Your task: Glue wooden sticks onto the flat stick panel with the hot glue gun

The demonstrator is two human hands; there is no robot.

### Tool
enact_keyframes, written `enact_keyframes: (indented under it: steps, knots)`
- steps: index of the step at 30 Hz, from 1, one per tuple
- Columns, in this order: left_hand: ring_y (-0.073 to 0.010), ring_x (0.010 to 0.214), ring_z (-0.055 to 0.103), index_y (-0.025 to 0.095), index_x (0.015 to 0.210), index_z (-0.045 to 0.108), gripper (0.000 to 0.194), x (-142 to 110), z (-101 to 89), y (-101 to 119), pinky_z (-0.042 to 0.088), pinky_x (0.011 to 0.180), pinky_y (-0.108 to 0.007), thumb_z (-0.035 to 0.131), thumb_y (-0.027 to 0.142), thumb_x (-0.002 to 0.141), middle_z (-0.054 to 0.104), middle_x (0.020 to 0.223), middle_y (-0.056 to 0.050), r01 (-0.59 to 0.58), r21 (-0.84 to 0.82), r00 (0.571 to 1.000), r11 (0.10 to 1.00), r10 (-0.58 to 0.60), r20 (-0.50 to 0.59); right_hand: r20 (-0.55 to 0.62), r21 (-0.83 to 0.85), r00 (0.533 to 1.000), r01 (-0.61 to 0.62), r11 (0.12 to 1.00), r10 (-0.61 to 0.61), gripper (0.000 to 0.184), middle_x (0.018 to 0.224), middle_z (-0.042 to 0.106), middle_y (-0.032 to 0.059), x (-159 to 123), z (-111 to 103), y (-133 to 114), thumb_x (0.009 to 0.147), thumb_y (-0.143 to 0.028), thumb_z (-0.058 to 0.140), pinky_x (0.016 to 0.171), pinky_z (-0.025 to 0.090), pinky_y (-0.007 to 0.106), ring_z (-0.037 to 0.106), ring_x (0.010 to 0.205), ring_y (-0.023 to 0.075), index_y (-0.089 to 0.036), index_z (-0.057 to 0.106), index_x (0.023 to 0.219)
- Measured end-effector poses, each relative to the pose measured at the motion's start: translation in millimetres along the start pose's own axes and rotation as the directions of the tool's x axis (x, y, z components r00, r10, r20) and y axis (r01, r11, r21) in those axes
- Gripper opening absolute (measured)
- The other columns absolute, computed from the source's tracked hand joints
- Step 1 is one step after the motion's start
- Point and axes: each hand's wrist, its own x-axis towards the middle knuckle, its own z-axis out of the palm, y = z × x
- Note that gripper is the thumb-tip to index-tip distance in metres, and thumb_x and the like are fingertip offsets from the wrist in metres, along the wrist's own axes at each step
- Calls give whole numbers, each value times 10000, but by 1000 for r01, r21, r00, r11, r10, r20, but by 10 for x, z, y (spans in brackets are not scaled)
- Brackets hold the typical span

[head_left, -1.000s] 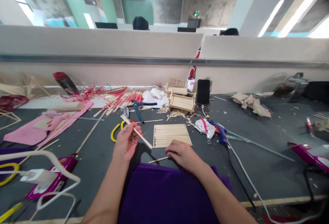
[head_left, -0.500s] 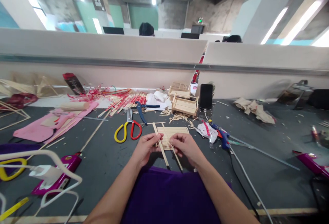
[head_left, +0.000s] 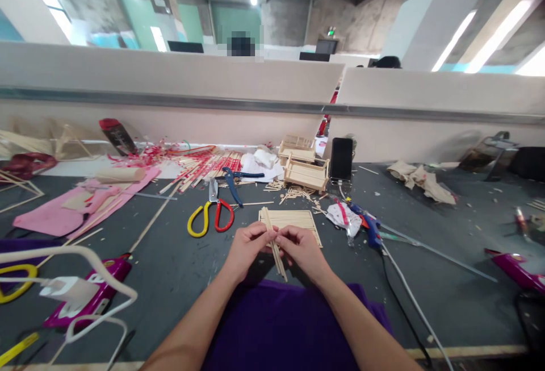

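Observation:
Pinched between my left hand and my right hand is a small bundle of thin wooden sticks, slanting with its far end to the left. The fingers of both hands meet around its middle. Just beyond them, a flat panel of wooden strips lies on the dark table, partly covered by my hands. Left of the panel rest scissors with one yellow and one red handle. Behind these lies a dark blue cutter tool.
Small wooden furniture models stand at the back beside an upright phone. A blue glue gun with a cord lies to the right. Red-and-white stick packs are heaped back left. A magenta power strip and white cables sit at front left.
The sticks, held apart before, are now together in one bundle. My right hand has moved left to meet my left hand, uncovering more of the panel's right side.

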Motion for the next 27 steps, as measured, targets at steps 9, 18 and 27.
enact_keyframes:
  steps: [9, 18, 27]
  knots:
    - [-184, 797, 623, 171, 889, 750, 268, -21, 16, 39, 557, 644, -280, 713, 387, 733, 630, 963, -61, 27, -10, 999, 1000, -27, 17, -29, -126, 986, 157, 980, -162, 123, 679, 648, -7, -35, -5, -5, 750, -296, 660, 595, 424, 228, 551, 617, 118, -173, 673, 748]
    - [-112, 591, 617, 135, 837, 722, 259, 45, -36, 29, 559, 567, -242, 794, 306, 657, 673, 714, -19, 139, -363, 976, 921, -191, -110, -67, -254, 961, 245, 936, -269, 190, 825, 676, 38, -34, -124, -27, 829, -289, 586, 574, 482, 240, 593, 673, 148, -220, 708, 957]
    - [-112, 558, 596, 156, 766, 703, 237, 28, -55, 14, 487, 505, -191, 790, 346, 654, 661, 660, -30, 313, -404, 948, 860, -312, 70, 362, -527, 637, 742, 415, -680, 433, 1241, 576, 83, -238, 43, -114, 875, -122, 511, 767, 505, 305, 581, 934, 174, -328, 573, 1251]
